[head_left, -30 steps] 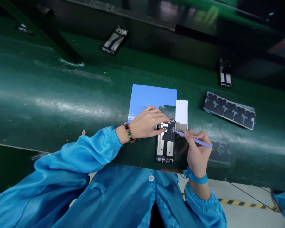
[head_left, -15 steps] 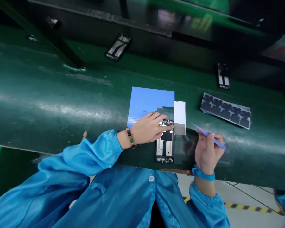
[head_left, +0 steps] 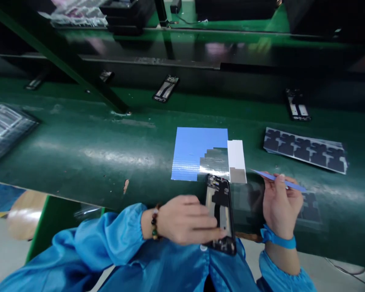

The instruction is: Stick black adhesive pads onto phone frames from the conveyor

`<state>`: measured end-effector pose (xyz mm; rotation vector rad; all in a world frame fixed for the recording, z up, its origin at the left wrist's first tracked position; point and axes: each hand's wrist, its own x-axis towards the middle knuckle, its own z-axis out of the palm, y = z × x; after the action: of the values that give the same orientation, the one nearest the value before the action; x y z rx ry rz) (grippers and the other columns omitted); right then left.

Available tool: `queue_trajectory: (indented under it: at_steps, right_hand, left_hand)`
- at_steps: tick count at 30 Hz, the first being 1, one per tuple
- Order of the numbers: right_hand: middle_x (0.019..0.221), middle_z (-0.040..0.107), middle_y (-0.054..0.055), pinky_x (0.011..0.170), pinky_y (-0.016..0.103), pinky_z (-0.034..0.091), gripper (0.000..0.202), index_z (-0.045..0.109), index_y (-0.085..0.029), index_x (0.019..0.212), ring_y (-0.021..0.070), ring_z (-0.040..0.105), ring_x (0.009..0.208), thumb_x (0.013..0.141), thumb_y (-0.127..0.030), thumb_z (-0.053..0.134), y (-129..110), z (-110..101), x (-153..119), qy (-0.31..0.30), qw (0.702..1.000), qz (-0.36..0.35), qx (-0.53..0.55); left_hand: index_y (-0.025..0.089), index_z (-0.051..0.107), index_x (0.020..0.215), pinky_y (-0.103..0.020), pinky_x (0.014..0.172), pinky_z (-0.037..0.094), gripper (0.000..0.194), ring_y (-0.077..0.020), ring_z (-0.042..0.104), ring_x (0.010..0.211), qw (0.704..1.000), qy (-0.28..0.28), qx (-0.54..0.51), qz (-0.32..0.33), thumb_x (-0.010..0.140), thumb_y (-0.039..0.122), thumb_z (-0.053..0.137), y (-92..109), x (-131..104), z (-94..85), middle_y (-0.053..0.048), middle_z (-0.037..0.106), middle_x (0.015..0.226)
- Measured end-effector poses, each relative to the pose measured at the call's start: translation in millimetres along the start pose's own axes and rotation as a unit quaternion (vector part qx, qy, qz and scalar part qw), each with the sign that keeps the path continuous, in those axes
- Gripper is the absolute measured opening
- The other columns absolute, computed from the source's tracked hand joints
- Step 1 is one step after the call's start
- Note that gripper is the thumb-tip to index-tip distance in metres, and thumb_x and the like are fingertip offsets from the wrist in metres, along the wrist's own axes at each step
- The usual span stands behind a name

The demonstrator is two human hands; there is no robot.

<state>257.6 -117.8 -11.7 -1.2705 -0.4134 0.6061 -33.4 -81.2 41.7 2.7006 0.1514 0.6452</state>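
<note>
At five o'clock, the left hand (head_left: 182,221) lies across the phone (head_left: 220,196), finger closure unverifiable; at four, the right hand (head_left: 281,202) pinches tweezers (head_left: 298,187). Judged step: phone handling; shifting it would call for edge support.

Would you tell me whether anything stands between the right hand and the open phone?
Nothing visible stands between the right hand and the open phone. The white strip lies flat beyond the gap, and the left hand partly covers the phone from the opposite side.
</note>
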Motion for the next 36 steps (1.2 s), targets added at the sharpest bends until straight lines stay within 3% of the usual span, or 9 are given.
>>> queue_trajectory:
  at_steps: [4, 9, 14, 18, 22, 29, 32, 34, 36]
  right_hand:
    - [0.085, 0.069, -0.002, 0.105, 0.044, 0.059, 0.027, 0.069, -0.023, 0.085, 0.016, 0.071, 0.084, 0.081, -0.042, 0.089, 1, -2, 1, 0.0, 1.0, 0.003, 0.011]
    - [0.084, 0.07, -0.002, 0.104, 0.043, 0.058, 0.033, 0.069, -0.023, 0.084, 0.0165, 0.073, 0.084, 0.078, -0.046, 0.091, 2, -2, 1, -0.004, 1.0, 0.013, 0.008]
    - [0.085, 0.071, -0.001, 0.109, 0.044, 0.055, 0.031, 0.068, -0.022, 0.086, 0.0166, 0.073, 0.091, 0.084, -0.048, 0.086, 0, -3, -4, -0.013, 1.0, 0.021, -0.005]
    - [0.088, 0.073, 0.0, 0.11, 0.043, 0.053, 0.031, 0.069, -0.022, 0.089, 0.0177, 0.075, 0.096, 0.088, -0.049, 0.082, -1, -4, -7, -0.019, 0.999, 0.026, -0.028]
    - [0.09, 0.074, 0.001, 0.111, 0.044, 0.053, 0.029, 0.07, -0.022, 0.09, 0.0191, 0.076, 0.1, 0.09, -0.048, 0.08, -1, -4, -8, -0.026, 0.998, 0.025, -0.047]
    - [0.096, 0.079, 0.003, 0.112, 0.044, 0.053, 0.029, 0.071, -0.022, 0.097, 0.0194, 0.078, 0.098, 0.085, -0.043, 0.087, 0, -4, -9, -0.037, 0.997, 0.016, -0.062]
    - [0.103, 0.081, 0.006, 0.111, 0.045, 0.054, 0.03, 0.071, -0.022, 0.1, 0.0209, 0.079, 0.1, 0.085, -0.043, 0.086, 0, -4, -13, -0.04, 0.994, 0.009, -0.099]
    - [0.106, 0.081, 0.008, 0.109, 0.045, 0.056, 0.031, 0.07, -0.022, 0.1, 0.0226, 0.079, 0.102, 0.085, -0.044, 0.086, -2, -4, -15, -0.038, 0.991, 0.005, -0.125]
    - [0.105, 0.081, 0.009, 0.106, 0.046, 0.058, 0.032, 0.069, -0.022, 0.099, 0.024, 0.08, 0.103, 0.085, -0.044, 0.086, -5, -5, -13, -0.039, 0.989, 0.001, -0.14]
  left_hand:
    - [0.038, 0.073, 0.133, -0.037, 0.08, 0.056, 0.035, -0.0184, 0.068, 0.092, 0.991, 0.027, 0.023, -0.126, 0.108, 0.025, 0.052, -90, 39, -40.2, -0.002, 0.074, 0.105]
    - [0.023, 0.074, 0.128, -0.044, 0.108, 0.054, 0.038, -0.0229, 0.065, 0.117, 0.944, 0.149, 0.041, -0.291, 0.101, 0.012, 0.05, -243, 89, -38.7, -0.008, 0.068, 0.127]
    - [0.02, 0.077, 0.123, -0.045, 0.122, 0.044, 0.041, -0.0279, 0.061, 0.131, 0.911, 0.116, 0.08, -0.387, 0.09, 0.014, 0.054, -314, 88, -38.0, -0.009, 0.066, 0.142]
    - [0.018, 0.064, 0.145, -0.058, 0.128, 0.027, 0.059, -0.0419, 0.038, 0.151, 0.842, 0.139, 0.165, -0.494, 0.089, 0.036, 0.064, -336, 59, -58.5, -0.018, 0.048, 0.16]
    - [0.016, 0.053, 0.154, -0.062, 0.12, 0.033, 0.079, -0.0475, 0.037, 0.147, 0.746, 0.117, 0.213, -0.62, 0.09, 0.062, 0.059, -355, 40, -79.8, -0.025, 0.048, 0.157]
    - [0.009, 0.053, 0.15, -0.056, 0.117, 0.036, 0.072, -0.0423, 0.045, 0.138, 0.755, 0.083, 0.225, -0.61, 0.092, 0.052, 0.061, -358, 50, -90.5, -0.025, 0.057, 0.145]
    - [0.012, 0.049, 0.155, -0.058, 0.12, 0.033, 0.073, -0.0442, 0.039, 0.146, 0.796, 0.129, 0.233, -0.543, 0.092, 0.045, 0.066, -329, 62, -79.3, -0.024, 0.045, 0.16]
    - [0.014, 0.06, 0.145, -0.055, 0.121, 0.035, 0.056, -0.0398, 0.047, 0.142, 0.874, 0.127, 0.195, -0.428, 0.096, 0.04, 0.063, -290, 70, -62.9, -0.02, 0.055, 0.153]
    - [0.018, 0.072, 0.124, -0.051, 0.116, 0.041, 0.034, -0.0314, 0.061, 0.128, 0.958, 0.05, 0.111, -0.259, 0.103, 0.038, 0.055, -239, 77, -39.8, -0.012, 0.072, 0.13]
